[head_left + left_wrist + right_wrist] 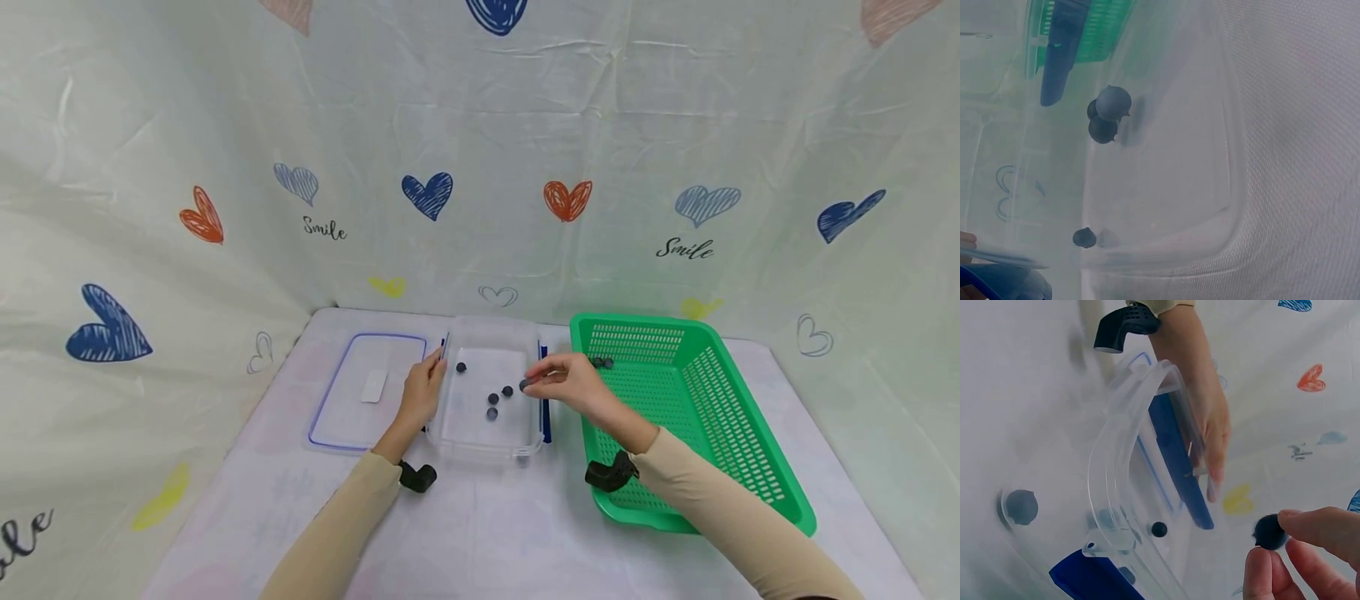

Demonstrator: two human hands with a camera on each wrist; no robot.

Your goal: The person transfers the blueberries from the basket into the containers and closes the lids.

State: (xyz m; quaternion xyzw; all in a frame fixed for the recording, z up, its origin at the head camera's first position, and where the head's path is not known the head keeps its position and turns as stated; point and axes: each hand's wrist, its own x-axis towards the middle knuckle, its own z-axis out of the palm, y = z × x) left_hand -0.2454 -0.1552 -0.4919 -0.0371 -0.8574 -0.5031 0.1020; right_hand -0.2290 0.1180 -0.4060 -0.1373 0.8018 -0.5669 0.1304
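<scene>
A clear plastic container (491,437) with blue side latches stands in the middle of the table. Several small dark balls with pointed nubs, one of them a ball (461,367) by the left wall, lie inside; the left wrist view shows another ball (1102,130) in a cluster. My left hand (422,390) holds the container's left side at the rim, beside the blue latch (1175,459). Over the container's right edge, my right hand (570,382) pinches one dark ball (1270,532) between thumb and fingertips.
To the right stands a green slotted basket (738,408) with a few dark balls (602,363) near its far left corner. A clear lid (341,412) with a blue seal lies left of the container. One ball (1021,507) lies outside, before the container's front.
</scene>
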